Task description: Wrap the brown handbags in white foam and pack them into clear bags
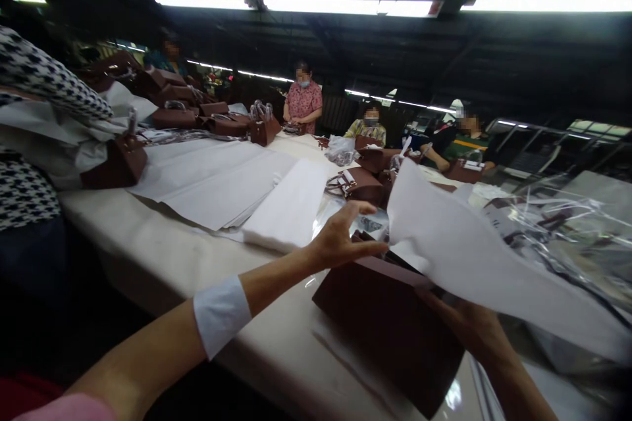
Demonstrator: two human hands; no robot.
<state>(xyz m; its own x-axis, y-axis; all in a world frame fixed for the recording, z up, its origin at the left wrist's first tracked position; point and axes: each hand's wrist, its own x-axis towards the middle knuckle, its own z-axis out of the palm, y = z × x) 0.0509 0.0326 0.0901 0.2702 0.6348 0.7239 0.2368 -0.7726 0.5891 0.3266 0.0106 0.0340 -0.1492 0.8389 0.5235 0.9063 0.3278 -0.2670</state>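
A dark brown handbag (390,329) stands tilted at the table's near edge, its mouth facing up and away. Over the mouth my left hand (340,237) is open, thumb and fingers apart, the thumb beside the bag's rim. My right hand (469,325) grips the bag's right side near the rim; some of its fingers are hidden. A large sheet of white paper (454,237) rises from the bag's opening and drapes right, above my right hand. A white band (222,316) wraps my left forearm.
Stacked white paper (207,177) and a folded white pile (291,204) lie on the pale table (197,256). More brown bags (363,184) sit beyond. Clear plastic wrapping (548,223) is heaped right. A person in a checked sleeve (44,66) stands left; other people work across the table.
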